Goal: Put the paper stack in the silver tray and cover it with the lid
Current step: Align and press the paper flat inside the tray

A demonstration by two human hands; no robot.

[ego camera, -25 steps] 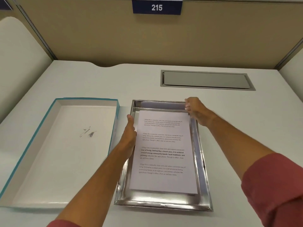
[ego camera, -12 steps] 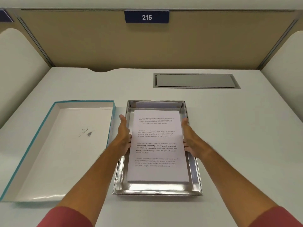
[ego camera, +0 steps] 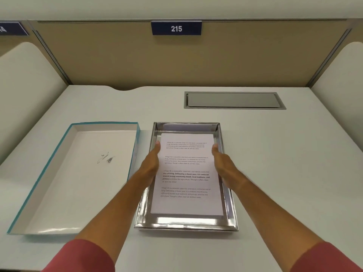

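Paper stack [ego camera: 186,173] lies inside silver tray [ego camera: 186,224]; left hand [ego camera: 150,165] and right hand [ego camera: 221,163] flat against its long edges, holding nothing. Lid [ego camera: 78,173] at 9 o'clock, inverted; careless flip may ruffle top sheets.

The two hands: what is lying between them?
In the head view, the paper stack lies between the left hand and the right hand, inside the silver tray.

The person is wearing a top with short sleeves in a dull red-pink colour. The left sleeve [ego camera: 84,256] and the right sleeve [ego camera: 326,258] are ending above the elbows, leaving both forearms bare. The cloth is looking plain, without print.
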